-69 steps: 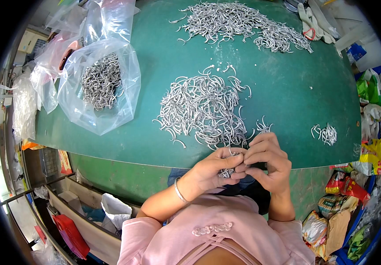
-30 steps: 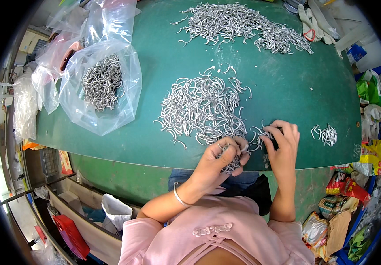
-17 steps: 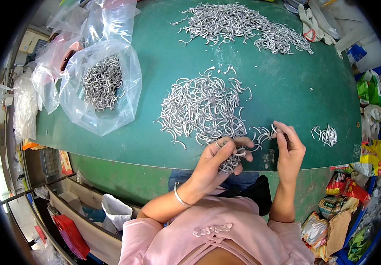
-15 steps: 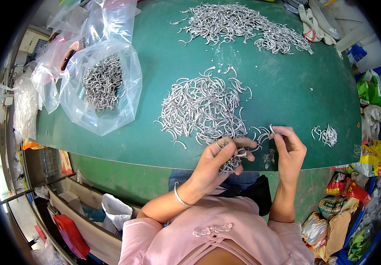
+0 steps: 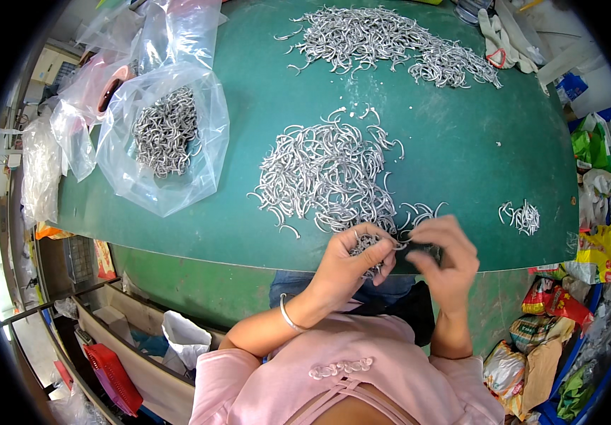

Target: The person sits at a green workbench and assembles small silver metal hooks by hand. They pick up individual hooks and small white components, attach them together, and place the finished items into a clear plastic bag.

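My left hand (image 5: 341, 263) is closed around a handful of small curved metal pieces (image 5: 368, 248), held just over the table's near edge. Between its thumb and fingertips, one curved piece (image 5: 402, 245) sticks out to the right. Close by on the right is my right hand (image 5: 453, 256), slightly blurred, with thumb and fingers apart and nothing visible between them. A few loose curved pieces (image 5: 424, 211) lie just beyond it. Farther up, a broad pile of the same silvery pieces (image 5: 323, 170) spreads over the green table (image 5: 461, 156).
A larger pile (image 5: 369, 35) lies at the far side, and a small heap (image 5: 523, 217) at the right. On the left, a clear plastic bag (image 5: 210, 159) holds darker curved pieces (image 5: 167, 134). Gloves (image 5: 498, 39) rest at the far right corner. Bags of packaging (image 5: 599, 251) crowd the right side.
My right hand has moved left toward my left hand, and its thumb and fingers have parted. My left fingers have drawn in, with one piece now at their tips.
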Demonstrator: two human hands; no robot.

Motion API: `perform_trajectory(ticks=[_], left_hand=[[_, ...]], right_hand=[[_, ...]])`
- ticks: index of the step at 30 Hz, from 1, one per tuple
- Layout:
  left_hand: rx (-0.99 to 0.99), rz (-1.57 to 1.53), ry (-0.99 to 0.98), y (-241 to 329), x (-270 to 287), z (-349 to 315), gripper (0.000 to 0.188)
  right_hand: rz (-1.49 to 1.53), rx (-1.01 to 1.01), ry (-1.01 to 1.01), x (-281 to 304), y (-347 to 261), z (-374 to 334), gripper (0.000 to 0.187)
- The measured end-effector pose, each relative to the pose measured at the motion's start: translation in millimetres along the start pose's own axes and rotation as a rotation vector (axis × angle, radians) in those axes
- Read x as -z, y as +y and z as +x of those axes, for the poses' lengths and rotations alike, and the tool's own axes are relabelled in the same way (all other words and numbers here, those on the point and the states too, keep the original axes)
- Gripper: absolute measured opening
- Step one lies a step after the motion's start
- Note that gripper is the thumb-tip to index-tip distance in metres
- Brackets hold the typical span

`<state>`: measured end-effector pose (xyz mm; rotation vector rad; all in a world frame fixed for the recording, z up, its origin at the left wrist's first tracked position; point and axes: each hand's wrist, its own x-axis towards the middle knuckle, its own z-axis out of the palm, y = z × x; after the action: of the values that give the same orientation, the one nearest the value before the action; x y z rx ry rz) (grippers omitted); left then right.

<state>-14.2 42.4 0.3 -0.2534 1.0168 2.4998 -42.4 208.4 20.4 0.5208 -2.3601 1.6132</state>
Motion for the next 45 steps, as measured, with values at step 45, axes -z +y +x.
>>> perform_trajectory(ticks=[45], left_hand=[[-0.027,-0.063,0.087,5,-1,-2,0.016]], right_hand=[[-0.688,0.025,-0.240,6,26,24,0.014]])
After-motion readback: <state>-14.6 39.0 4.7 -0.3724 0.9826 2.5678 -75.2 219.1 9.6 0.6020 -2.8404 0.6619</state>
